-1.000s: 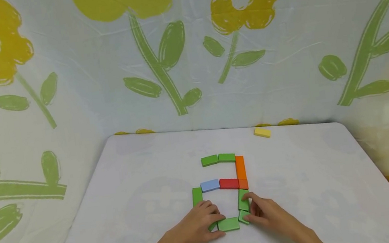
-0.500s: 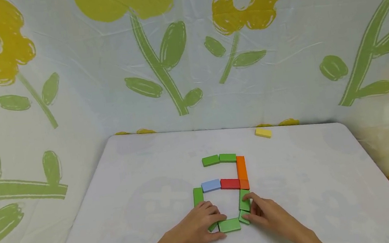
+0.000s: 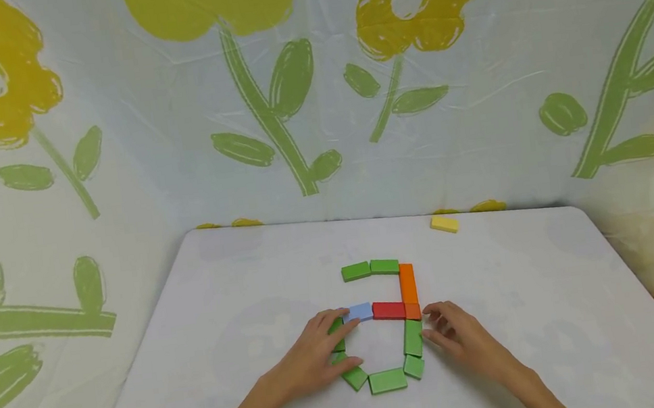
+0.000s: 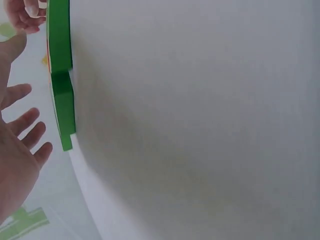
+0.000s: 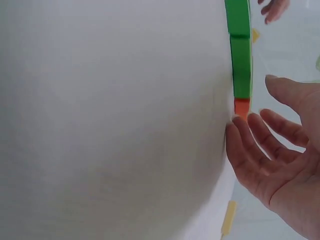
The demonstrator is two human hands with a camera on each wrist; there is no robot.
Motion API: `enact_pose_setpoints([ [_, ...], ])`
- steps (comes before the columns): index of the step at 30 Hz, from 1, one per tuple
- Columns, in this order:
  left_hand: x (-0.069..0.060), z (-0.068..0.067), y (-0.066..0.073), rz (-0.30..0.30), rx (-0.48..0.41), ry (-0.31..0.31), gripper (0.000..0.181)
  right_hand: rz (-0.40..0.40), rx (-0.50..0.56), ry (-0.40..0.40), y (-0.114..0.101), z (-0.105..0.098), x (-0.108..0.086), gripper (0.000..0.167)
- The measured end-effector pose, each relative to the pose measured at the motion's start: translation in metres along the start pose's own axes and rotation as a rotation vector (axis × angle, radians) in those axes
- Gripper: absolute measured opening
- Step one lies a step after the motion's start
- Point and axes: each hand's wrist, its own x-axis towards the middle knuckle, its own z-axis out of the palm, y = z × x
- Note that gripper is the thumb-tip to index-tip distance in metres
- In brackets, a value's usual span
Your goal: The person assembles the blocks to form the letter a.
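Note:
Several rectangular blocks lie end to end on the table. My left hand [image 3: 309,359] reaches over the left side, fingers spread across the left green block [image 3: 339,346]. Its thumb is by the slanted green block [image 3: 356,378], and its fingertips reach the blue block [image 3: 361,311]; whether they touch is unclear. My right hand [image 3: 466,340], fingers loosely bent, hovers just right of the right green block [image 3: 413,337] and the small orange block [image 3: 412,311]. No block is in it. Between the hands lie a red block [image 3: 388,311], a bottom green block [image 3: 388,381] and a small green block [image 3: 414,367].
Farther back lie two green blocks, a left one [image 3: 356,271] and a right one [image 3: 384,267], meeting a long orange block [image 3: 408,282]. A lone yellow block [image 3: 444,224] lies near the back edge of the white table [image 3: 236,263]. Flower-printed cloth [image 3: 184,85] surrounds it.
My left hand has let go of the lower left blocks and moved up and slightly left. My right hand has drawn off the right green blocks, up and to the right.

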Motion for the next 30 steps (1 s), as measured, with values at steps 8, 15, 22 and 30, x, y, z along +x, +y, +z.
enact_pose_setpoints([
  [8,-0.003,-0.004,-0.013,-0.116,-0.044,-0.065,0.079,-0.083,-0.060,0.134,0.018,-0.009,0.017,0.036],
  [15,-0.004,-0.006,-0.024,-0.141,-0.048,-0.109,0.078,-0.094,-0.105,0.195,0.029,-0.019,0.034,0.037],
  [22,-0.003,-0.006,-0.031,-0.104,-0.022,-0.121,0.076,-0.022,-0.089,0.220,0.037,-0.031,0.053,0.035],
  [30,-0.005,-0.007,-0.032,-0.057,0.010,-0.098,0.071,0.039,-0.074,0.262,0.049,-0.043,0.075,0.031],
])
